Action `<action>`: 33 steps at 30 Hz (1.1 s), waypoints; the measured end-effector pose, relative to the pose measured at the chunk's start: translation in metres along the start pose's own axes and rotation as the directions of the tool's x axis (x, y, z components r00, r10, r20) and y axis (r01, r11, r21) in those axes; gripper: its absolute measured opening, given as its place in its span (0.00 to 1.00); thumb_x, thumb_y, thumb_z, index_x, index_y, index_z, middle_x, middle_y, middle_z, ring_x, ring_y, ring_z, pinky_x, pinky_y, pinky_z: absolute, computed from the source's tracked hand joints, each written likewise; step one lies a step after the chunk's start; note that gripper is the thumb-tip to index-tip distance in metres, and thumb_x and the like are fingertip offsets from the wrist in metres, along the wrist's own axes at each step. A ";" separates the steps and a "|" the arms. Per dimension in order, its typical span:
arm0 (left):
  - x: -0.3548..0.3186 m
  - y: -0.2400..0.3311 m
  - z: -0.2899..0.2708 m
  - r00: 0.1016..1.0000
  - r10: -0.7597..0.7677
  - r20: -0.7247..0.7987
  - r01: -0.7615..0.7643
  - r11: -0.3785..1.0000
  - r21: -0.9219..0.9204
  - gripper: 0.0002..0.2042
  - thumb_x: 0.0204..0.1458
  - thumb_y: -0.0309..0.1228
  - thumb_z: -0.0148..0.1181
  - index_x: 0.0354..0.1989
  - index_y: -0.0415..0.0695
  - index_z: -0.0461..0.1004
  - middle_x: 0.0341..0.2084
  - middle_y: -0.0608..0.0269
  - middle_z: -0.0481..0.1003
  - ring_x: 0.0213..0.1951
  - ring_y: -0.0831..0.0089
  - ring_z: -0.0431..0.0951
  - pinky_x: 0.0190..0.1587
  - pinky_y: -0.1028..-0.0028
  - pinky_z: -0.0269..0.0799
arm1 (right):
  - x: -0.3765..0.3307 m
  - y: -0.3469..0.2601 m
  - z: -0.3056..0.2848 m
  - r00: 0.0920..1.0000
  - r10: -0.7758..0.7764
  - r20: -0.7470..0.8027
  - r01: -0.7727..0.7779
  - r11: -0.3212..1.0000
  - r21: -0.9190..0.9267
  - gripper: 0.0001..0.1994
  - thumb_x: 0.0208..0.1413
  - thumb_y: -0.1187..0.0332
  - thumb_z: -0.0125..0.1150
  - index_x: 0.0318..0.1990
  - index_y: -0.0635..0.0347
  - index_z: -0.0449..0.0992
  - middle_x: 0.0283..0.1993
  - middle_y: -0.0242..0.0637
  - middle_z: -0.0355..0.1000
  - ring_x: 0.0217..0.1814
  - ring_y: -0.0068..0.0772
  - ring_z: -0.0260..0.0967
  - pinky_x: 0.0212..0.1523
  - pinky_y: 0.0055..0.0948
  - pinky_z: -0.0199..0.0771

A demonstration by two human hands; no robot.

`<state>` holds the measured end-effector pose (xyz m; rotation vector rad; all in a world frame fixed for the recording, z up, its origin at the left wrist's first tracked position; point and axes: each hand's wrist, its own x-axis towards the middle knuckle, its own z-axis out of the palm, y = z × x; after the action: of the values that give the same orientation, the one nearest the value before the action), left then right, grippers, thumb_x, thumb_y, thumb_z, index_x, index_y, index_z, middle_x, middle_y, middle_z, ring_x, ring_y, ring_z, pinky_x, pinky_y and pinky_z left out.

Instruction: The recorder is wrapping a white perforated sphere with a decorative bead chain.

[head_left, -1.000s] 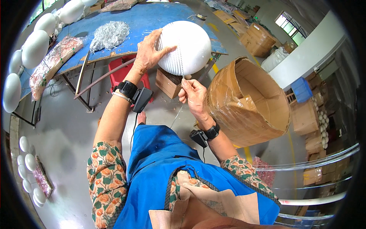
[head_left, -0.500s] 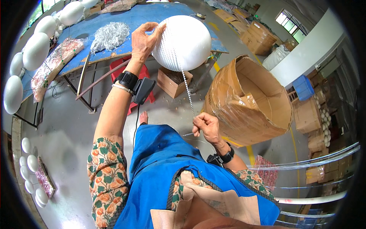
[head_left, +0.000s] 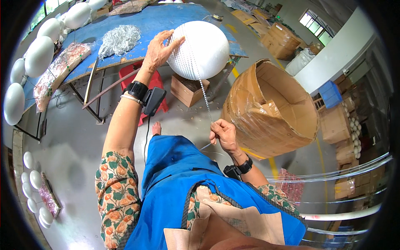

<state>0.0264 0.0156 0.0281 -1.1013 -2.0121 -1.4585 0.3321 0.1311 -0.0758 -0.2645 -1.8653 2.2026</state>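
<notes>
Head view, nearest first: the right hand [head_left: 224, 134] is drawn in close to the blue apron [head_left: 175, 175], its fingers pinched shut on the low end of a string of small white beads [head_left: 203, 93]. From that pinch the string runs up and away in a taut line to the big white ball [head_left: 199, 50], which the left hand [head_left: 158, 52] steadies, its fingers spread open and pressed flat against the ball's near-left side rather than gripping it.

As for progress, I judge the work partly done. On the part of the ball beside the left hand, rows of beads already lie packed into a dotted patch; the side away from that hand looks smooth and bare, so most of the surface seems left to cover. How far the rows reach round the back cannot be told.

Just to the right of the right hand lies an open round cardboard drum [head_left: 271, 112]. Beyond the left hand, a blue table [head_left: 137, 16] bears a heap of loose bead strings [head_left: 118, 39], and off to its left stands a row of plain white balls [head_left: 39, 54].
</notes>
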 end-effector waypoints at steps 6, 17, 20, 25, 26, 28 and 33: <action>0.005 0.018 -0.007 0.980 -0.109 -0.165 0.093 0.991 -0.100 0.32 0.38 0.51 0.61 0.46 0.37 0.68 0.42 0.46 0.70 0.46 0.60 0.70 0.48 0.68 0.64 | 0.025 -0.006 0.001 0.999 -0.051 0.018 0.049 0.996 0.071 0.11 0.55 0.63 0.52 0.27 0.62 0.67 0.17 0.34 0.67 0.14 0.20 0.63 0.14 0.16 0.61; 0.019 0.024 -0.002 0.941 -0.249 -0.228 0.214 0.963 -0.164 0.20 0.41 0.45 0.61 0.27 0.36 0.76 0.21 0.57 0.76 0.24 0.76 0.75 0.30 0.79 0.69 | 0.045 -0.025 0.020 0.995 -0.091 0.048 0.090 0.996 0.022 0.11 0.55 0.64 0.52 0.26 0.61 0.67 0.17 0.33 0.66 0.14 0.20 0.62 0.15 0.16 0.62; 0.016 0.017 0.003 0.947 -0.231 -0.225 0.180 0.957 -0.227 0.20 0.40 0.46 0.61 0.27 0.36 0.77 0.21 0.57 0.76 0.24 0.76 0.75 0.30 0.79 0.70 | 0.031 -0.031 0.029 0.992 -0.099 0.080 0.099 0.995 0.003 0.10 0.55 0.65 0.51 0.27 0.62 0.67 0.17 0.34 0.67 0.14 0.20 0.62 0.15 0.16 0.62; 0.010 0.015 0.002 0.950 -0.254 -0.180 0.210 0.949 -0.235 0.18 0.42 0.44 0.61 0.30 0.38 0.77 0.23 0.61 0.76 0.27 0.79 0.74 0.32 0.81 0.68 | 0.027 -0.027 0.027 0.990 -0.070 0.123 0.071 0.997 -0.004 0.09 0.56 0.67 0.50 0.28 0.64 0.67 0.17 0.35 0.67 0.15 0.21 0.62 0.15 0.16 0.63; 0.013 0.014 0.003 0.953 -0.231 -0.194 0.178 0.950 -0.256 0.18 0.42 0.44 0.61 0.29 0.38 0.77 0.23 0.61 0.77 0.28 0.78 0.74 0.32 0.80 0.68 | 0.031 -0.028 0.024 0.989 -0.075 0.129 0.069 0.997 0.047 0.09 0.56 0.67 0.50 0.28 0.64 0.67 0.17 0.36 0.67 0.14 0.21 0.62 0.15 0.16 0.63; 0.014 0.015 0.004 0.956 -0.218 -0.196 0.176 0.961 -0.215 0.19 0.42 0.45 0.61 0.29 0.38 0.77 0.23 0.61 0.77 0.28 0.78 0.74 0.32 0.80 0.68 | 0.026 -0.033 0.026 0.988 -0.066 0.139 0.060 0.997 0.046 0.09 0.56 0.68 0.49 0.28 0.64 0.66 0.17 0.36 0.67 0.14 0.21 0.62 0.15 0.17 0.64; 0.009 0.016 0.002 0.960 -0.215 -0.178 0.173 0.959 -0.224 0.19 0.41 0.46 0.62 0.30 0.41 0.78 0.24 0.61 0.77 0.28 0.78 0.75 0.32 0.80 0.69 | 0.019 -0.043 0.041 0.964 -0.084 0.254 0.068 0.995 0.074 0.08 0.56 0.69 0.49 0.28 0.64 0.66 0.17 0.38 0.67 0.15 0.23 0.63 0.15 0.18 0.64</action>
<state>0.0337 0.0229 0.0432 -0.8098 -1.9031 -1.8361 0.3049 0.1051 -0.0260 0.1093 -1.8888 2.3317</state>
